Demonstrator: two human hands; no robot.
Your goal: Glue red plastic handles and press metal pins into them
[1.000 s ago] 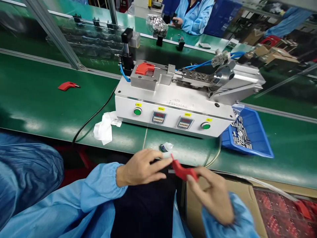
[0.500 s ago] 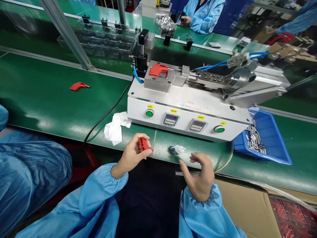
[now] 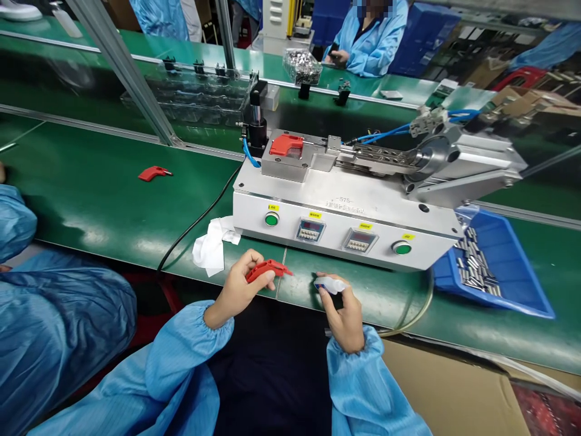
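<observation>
Head view: the left hand [image 3: 238, 287] pinches a red plastic part [image 3: 267, 268] between thumb and fingers, the part's narrow tip pointing right into the gap between the hands. The right hand [image 3: 345, 318] has thumb and fingers closed about a small bottle [image 3: 327, 283] with a whitish top; whether it is lifted off the tabletop [image 3: 91, 200], I cannot tell. Both hands are at the tabletop's near edge, with a strip of green surface between them and the front face of a metal machine [image 3: 336, 224].

A white cloth [image 3: 211, 245] lies just beside the machine's left front corner, between the left hand and a black cable [image 3: 195, 221] that runs to the near edge. A blue bin [image 3: 521, 260] holding metal pins [image 3: 476, 266] sits against the machine's right end, well apart from the right hand. A second red piece [image 3: 154, 174] lies farther left, with green surface around it; another red piece [image 3: 287, 145] sits in the machine's top fixture.
</observation>
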